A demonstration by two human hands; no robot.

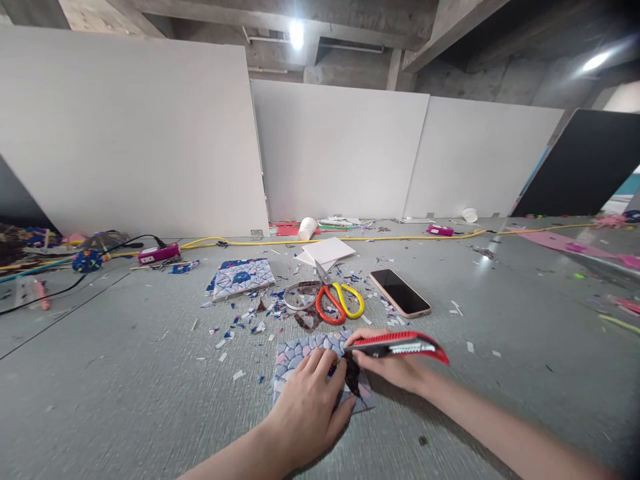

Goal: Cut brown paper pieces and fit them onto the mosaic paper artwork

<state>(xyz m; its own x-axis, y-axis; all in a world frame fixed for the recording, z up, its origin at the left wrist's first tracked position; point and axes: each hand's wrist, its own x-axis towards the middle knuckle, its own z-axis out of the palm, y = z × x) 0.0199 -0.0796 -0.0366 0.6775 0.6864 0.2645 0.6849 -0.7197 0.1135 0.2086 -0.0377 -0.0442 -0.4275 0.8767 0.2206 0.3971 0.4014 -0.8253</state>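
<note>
A square card with a grey-blue cobblestone pattern (287, 353) lies on the grey floor-like surface in front of me. My left hand (310, 400) holds it down, fingers bent over its face and thumb apart near its lower edge. My right hand (395, 370) is closed round a red utility knife (400, 344), whose front end points left at the card. Dark brown film-like material (353, 380) shows between the hands; the blade tip is hidden. Just beyond the card are scissors with red and yellow handles (340, 301) and a roll of tape (301, 295).
A second patterned square (243, 277) lies left, a phone (400, 293) right, among many scraps. White cards (327, 250), a paper cup (307, 228) and a yellow cable (400, 237) lie farther back. White panels (340, 153) stand behind. A purple box (159, 253) sits left.
</note>
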